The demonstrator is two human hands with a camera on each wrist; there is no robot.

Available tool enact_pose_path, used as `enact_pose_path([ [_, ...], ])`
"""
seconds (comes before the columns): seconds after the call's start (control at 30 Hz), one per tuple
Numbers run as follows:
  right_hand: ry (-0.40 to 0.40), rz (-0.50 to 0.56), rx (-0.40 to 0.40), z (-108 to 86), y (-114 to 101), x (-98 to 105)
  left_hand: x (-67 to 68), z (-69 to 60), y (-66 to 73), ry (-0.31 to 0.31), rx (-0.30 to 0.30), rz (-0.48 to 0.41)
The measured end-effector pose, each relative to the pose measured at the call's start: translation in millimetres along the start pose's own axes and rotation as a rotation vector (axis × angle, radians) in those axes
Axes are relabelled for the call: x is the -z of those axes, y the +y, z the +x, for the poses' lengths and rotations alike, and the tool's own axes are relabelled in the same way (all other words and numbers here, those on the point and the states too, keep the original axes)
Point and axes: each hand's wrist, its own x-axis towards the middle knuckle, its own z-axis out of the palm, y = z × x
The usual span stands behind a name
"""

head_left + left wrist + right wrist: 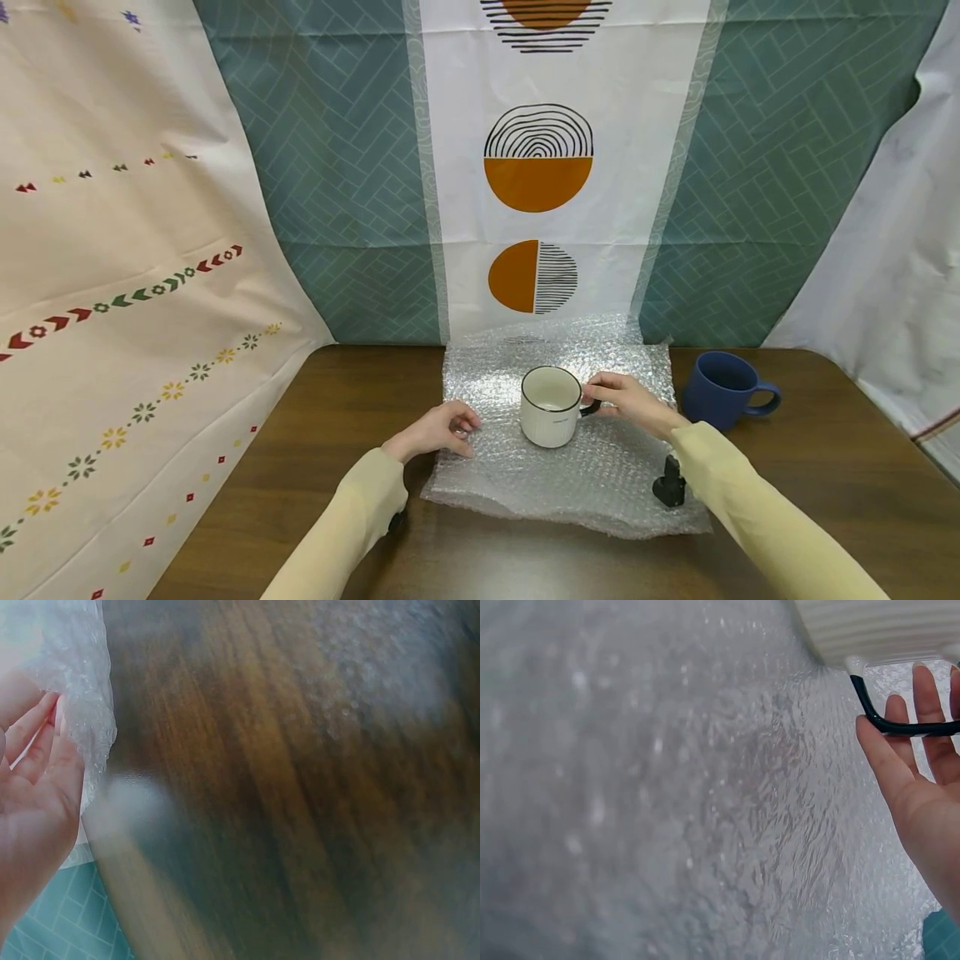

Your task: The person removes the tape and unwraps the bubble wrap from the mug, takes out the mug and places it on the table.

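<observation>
A cream ribbed mug (547, 425) with a dark rim and a dark handle (911, 729) stands upright on a sheet of bubble wrap (487, 479). My right hand (626, 402) holds the mug by that handle; in the right wrist view the fingers reach around it, beside the ribbed wall (877, 630). Over the left edge of the sheet lies my left hand (442, 429), its fingers loosely bent with nothing between them. The left wrist view shows this hand (37, 787) close against the bubble wrap (94, 712); whether it touches it I cannot tell.
A blue mug (720, 392) stands on the wooden table (352, 392) right of the sheet, beside my right forearm. Behind the table hangs a patterned cloth (360, 208), which the far end of the wrap meets. A small black object (670, 487) shows by the right sleeve.
</observation>
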Motion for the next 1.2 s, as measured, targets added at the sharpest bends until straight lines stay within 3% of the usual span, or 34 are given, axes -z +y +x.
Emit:
enact_pose_path([
  [0.63,-0.012,0.037,0.047,-12.9,0,9,-1.4,0.5,1.8,0.009,0.01,-0.017],
  [0.9,-0.013,-0.01,0.138,-33.2,-2,32,0.4,-2.0,4.2,0.011,0.016,-0.01],
  [1.2,0.054,-0.031,0.114,-55.2,1,53,-0.1,-1.1,5.8,0.012,0.025,0.001],
])
